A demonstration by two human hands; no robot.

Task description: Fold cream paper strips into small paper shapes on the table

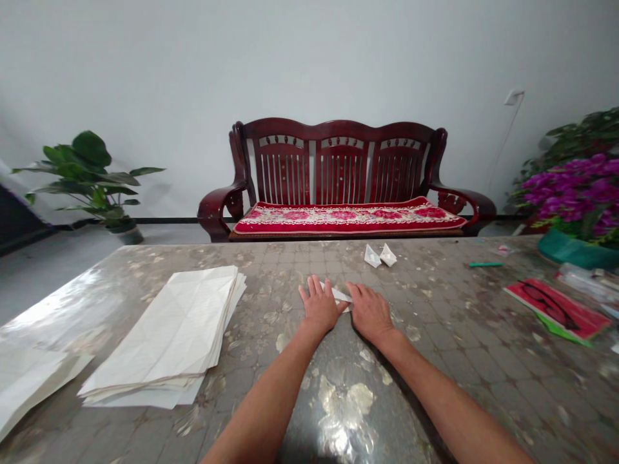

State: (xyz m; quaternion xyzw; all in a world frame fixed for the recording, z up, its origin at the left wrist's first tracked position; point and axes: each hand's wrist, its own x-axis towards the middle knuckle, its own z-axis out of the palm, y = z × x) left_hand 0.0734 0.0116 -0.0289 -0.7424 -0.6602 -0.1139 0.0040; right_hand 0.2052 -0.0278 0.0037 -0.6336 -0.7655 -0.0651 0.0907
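Observation:
A small piece of folded white paper (340, 295) lies on the patterned table (271, 348), partly covered by both hands. Flat across its left part rests my left hand (320, 308), fingers spread and thumb stretched toward the right. My right hand (370, 312) has its fingers curled at the paper's right end, with the fingertips on the edge; its thumb is mostly hidden. Just beyond the hands stand two small folded paper shapes (372, 256), side by side, pointed like little boats.
At left lies a stack of creased white sheets (169, 328), with more paper (29, 380) at the table's left edge. To the right are a green pen (486, 264), glasses (549, 303) on a red packet (587, 314), and purple flowers (575, 193). Behind stands a wooden bench (338, 167).

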